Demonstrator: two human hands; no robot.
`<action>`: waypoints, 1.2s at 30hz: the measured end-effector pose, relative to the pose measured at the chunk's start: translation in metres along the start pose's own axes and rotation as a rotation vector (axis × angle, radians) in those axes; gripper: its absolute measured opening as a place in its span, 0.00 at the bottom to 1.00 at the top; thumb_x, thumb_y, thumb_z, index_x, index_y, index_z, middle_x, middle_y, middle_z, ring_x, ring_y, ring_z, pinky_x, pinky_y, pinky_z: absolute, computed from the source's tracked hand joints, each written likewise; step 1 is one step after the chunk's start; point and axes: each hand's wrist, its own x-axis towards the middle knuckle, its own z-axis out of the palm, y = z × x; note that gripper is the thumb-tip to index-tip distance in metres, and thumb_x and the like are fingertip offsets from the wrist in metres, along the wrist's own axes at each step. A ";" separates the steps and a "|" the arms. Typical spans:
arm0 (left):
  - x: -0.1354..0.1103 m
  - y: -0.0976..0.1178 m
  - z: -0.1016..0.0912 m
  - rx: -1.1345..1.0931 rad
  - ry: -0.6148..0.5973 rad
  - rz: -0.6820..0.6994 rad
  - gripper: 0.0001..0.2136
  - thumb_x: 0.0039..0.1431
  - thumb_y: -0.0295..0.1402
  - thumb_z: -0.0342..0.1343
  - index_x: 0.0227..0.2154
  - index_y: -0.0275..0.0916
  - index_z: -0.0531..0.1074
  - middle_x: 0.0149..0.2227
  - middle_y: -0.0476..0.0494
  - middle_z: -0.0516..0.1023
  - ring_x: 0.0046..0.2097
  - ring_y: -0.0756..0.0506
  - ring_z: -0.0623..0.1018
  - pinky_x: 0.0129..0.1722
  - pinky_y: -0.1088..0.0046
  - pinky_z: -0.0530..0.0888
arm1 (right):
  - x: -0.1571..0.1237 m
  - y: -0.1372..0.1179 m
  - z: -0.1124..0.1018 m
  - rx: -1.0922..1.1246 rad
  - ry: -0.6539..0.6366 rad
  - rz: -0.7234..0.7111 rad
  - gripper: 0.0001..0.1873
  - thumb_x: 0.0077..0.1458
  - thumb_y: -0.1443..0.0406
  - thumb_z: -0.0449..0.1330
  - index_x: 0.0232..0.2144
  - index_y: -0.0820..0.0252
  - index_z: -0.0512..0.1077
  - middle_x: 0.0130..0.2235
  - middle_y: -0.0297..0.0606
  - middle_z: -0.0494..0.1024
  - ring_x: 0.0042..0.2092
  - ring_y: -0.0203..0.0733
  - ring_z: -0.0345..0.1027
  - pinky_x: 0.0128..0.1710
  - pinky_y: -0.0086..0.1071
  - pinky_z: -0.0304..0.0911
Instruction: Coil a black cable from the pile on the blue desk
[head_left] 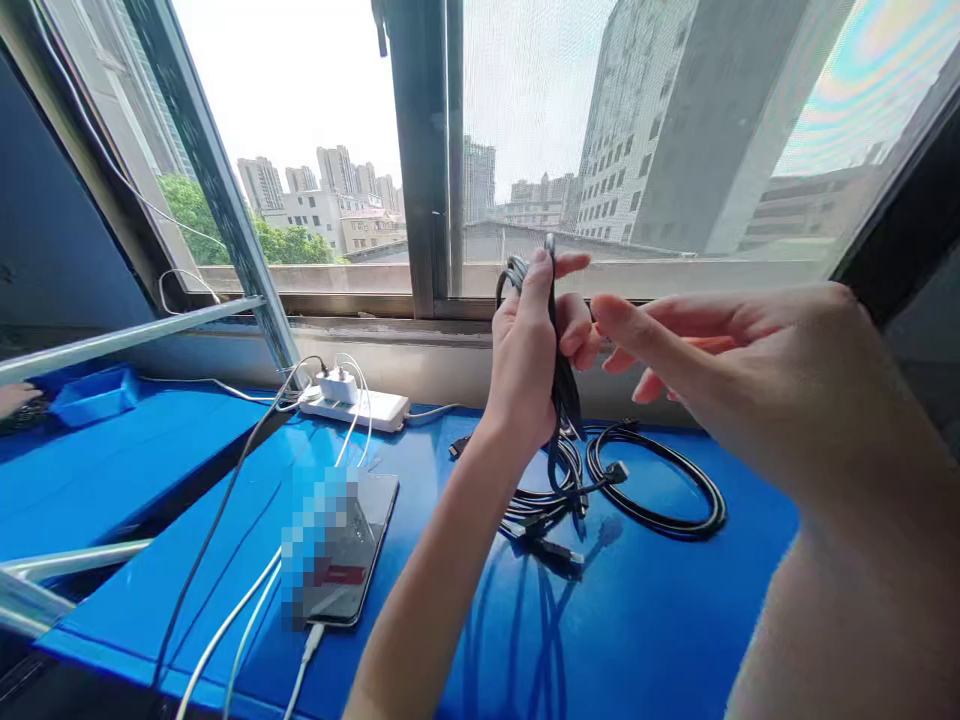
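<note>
My left hand [534, 345] is raised in front of the window and closed around a folded bundle of black cable [561, 392], whose loops stick out above my fingers and whose tail hangs down toward the table. My right hand [720, 355] is beside it on the right, fingers stretched toward the bundle and holding nothing. Below the hands, more black cable [541, 500] lies in coils on the blue table [645, 620], with a separate round coil [660, 490] to the right.
A phone [341, 545] with a white charging cable lies on the table's left part. A white power strip [356, 405] with a charger sits by the windowsill. A blue tray [94, 395] rests far left. Metal bars [120, 340] cross the left side.
</note>
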 end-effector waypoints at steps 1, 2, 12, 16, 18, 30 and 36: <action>0.001 0.000 0.000 0.015 0.033 0.015 0.20 0.70 0.35 0.34 0.30 0.35 0.68 0.12 0.57 0.50 0.14 0.57 0.57 0.16 0.84 0.57 | 0.001 0.003 0.002 0.010 -0.078 -0.021 0.19 0.47 0.48 0.62 0.20 0.54 0.79 0.15 0.31 0.73 0.18 0.36 0.67 0.16 0.28 0.54; 0.001 0.001 0.000 0.028 0.059 0.028 0.20 0.70 0.35 0.35 0.29 0.35 0.69 0.12 0.57 0.50 0.15 0.57 0.57 0.17 0.83 0.58 | 0.002 0.006 0.004 0.020 -0.144 -0.042 0.17 0.46 0.49 0.63 0.21 0.54 0.79 0.16 0.31 0.73 0.19 0.36 0.68 0.16 0.28 0.54; 0.003 0.013 -0.012 0.252 -0.014 0.073 0.10 0.63 0.36 0.50 0.36 0.37 0.74 0.17 0.55 0.62 0.21 0.55 0.64 0.22 0.82 0.63 | 0.005 0.006 0.016 0.100 -0.286 -0.203 0.12 0.51 0.57 0.59 0.31 0.57 0.79 0.28 0.35 0.79 0.26 0.38 0.71 0.22 0.28 0.60; 0.003 0.022 -0.016 0.504 0.060 -0.005 0.09 0.57 0.37 0.57 0.32 0.36 0.75 0.20 0.53 0.67 0.22 0.55 0.66 0.24 0.79 0.64 | 0.004 0.006 0.014 0.110 -0.207 -0.218 0.13 0.54 0.58 0.56 0.30 0.57 0.78 0.26 0.34 0.79 0.25 0.36 0.70 0.22 0.28 0.57; 0.002 0.024 -0.017 0.594 0.121 -0.050 0.11 0.54 0.40 0.59 0.30 0.35 0.76 0.22 0.51 0.69 0.24 0.54 0.68 0.25 0.78 0.64 | 0.004 0.006 0.013 0.128 -0.148 -0.215 0.15 0.55 0.57 0.55 0.28 0.57 0.78 0.24 0.34 0.78 0.25 0.36 0.70 0.22 0.28 0.56; -0.011 0.032 -0.010 0.489 -0.122 -0.084 0.09 0.53 0.37 0.57 0.26 0.39 0.78 0.28 0.47 0.76 0.32 0.50 0.73 0.31 0.76 0.68 | 0.008 0.017 0.007 0.724 -0.253 0.021 0.27 0.56 0.46 0.51 0.28 0.62 0.75 0.20 0.34 0.73 0.19 0.32 0.65 0.18 0.25 0.59; -0.017 0.028 0.000 0.427 -0.243 -0.215 0.13 0.51 0.39 0.54 0.35 0.41 0.79 0.11 0.54 0.57 0.18 0.52 0.63 0.19 0.77 0.64 | 0.016 0.023 0.015 1.072 -0.633 -0.011 0.18 0.56 0.52 0.57 0.27 0.61 0.73 0.25 0.32 0.75 0.24 0.29 0.68 0.24 0.23 0.65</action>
